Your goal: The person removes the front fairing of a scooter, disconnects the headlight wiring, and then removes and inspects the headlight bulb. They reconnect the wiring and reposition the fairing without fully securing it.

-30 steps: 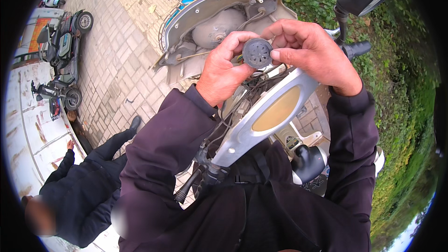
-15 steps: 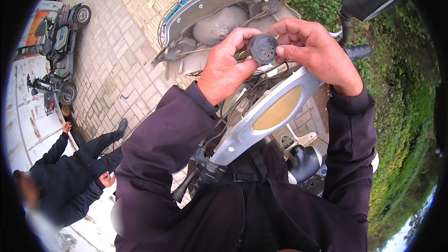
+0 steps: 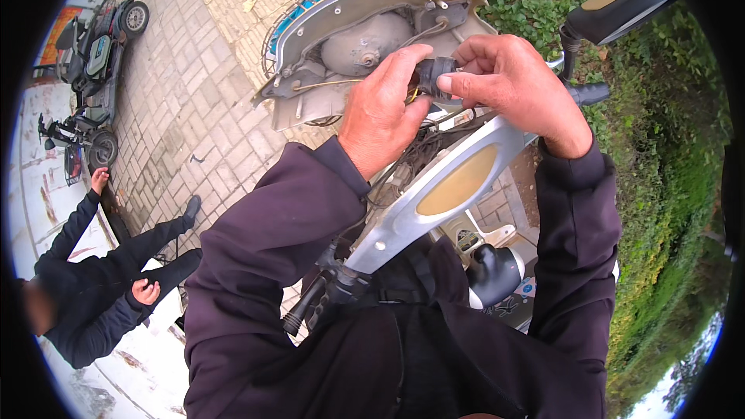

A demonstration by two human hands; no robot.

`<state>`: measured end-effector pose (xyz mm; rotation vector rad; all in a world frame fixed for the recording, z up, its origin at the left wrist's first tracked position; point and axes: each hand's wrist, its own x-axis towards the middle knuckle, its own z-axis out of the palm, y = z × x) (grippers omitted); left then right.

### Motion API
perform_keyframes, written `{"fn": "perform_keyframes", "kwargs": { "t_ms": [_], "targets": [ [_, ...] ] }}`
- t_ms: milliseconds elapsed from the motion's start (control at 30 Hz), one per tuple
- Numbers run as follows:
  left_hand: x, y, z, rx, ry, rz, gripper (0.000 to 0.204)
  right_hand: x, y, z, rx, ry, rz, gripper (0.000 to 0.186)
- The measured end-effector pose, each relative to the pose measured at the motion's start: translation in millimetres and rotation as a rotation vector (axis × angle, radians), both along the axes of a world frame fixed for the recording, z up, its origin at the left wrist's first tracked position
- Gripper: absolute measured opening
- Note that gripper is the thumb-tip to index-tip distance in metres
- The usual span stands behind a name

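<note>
My left hand [image 3: 382, 112] and my right hand [image 3: 518, 89] both grip a small black round part [image 3: 430, 71], now turned mostly side-on, with a thin yellow wire showing below it. My right thumb presses on its side; my left fingertips are partly hidden behind it. Loose dark cables [image 3: 415, 147] lie beneath my hands, beside the silver scooter cover [image 3: 396, 217] with its gold oval inset. Beyond my hands rests a detached-looking, dusty scooter front panel [image 3: 365, 35], seen from its inner side.
A mirror [image 3: 621, 8] and handlebar grip [image 3: 591, 95] stick out at upper right, before green bushes [image 3: 667, 155]. Another person [image 3: 93, 287] in dark clothes is at lower left by a white rusty surface [image 3: 35, 140]. Parked scooters [image 3: 97, 54] stand on the paving [image 3: 186, 85].
The black part has turned from showing its slotted round face to its side. My fingers have shifted around it. The other person at left has moved slightly up and raised their hands.
</note>
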<state>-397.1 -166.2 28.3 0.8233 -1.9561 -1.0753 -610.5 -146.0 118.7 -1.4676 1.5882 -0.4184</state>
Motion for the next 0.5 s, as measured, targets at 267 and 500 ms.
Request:
{"fn": "perform_keyframes", "kwargs": {
  "t_ms": [267,500],
  "targets": [
    [9.8,-3.6,-6.3,0.626,0.327,-0.267,0.066,-19.1,3.3,-5.1,-0.004,-0.045,0.041,0.03],
    [29.5,-25.3,11.5,0.764,0.143,-0.31,0.032,-12.8,10.7,7.6,-0.015,0.03,-0.076,0.025]
  ]
}}
